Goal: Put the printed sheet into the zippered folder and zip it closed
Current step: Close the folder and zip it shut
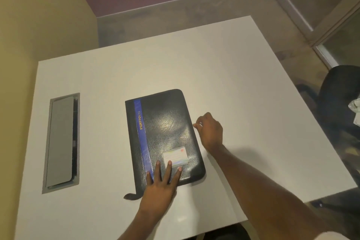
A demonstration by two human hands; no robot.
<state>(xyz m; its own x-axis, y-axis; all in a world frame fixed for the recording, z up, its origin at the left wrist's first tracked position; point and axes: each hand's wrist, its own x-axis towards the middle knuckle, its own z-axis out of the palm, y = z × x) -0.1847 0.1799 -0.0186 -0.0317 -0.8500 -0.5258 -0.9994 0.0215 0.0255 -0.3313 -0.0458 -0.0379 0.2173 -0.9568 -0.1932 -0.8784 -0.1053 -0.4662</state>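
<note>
A black zippered folder (165, 134) with a blue stripe marked PORTFOLIO lies closed flat on the white table (233, 84). A small card label sits in a window near its front right corner. My left hand (159, 187) rests flat on the folder's near edge, fingers spread. My right hand (210, 132) is at the folder's right edge, about halfway along, fingers pinched together on what looks like the zipper pull. A loose strap end lies by the front left corner. The printed sheet is not visible.
A grey cable hatch (61, 142) is set into the table at the left. A black office chair (339, 99) stands off the table's right side. Walls and a glass door lie beyond the far edge.
</note>
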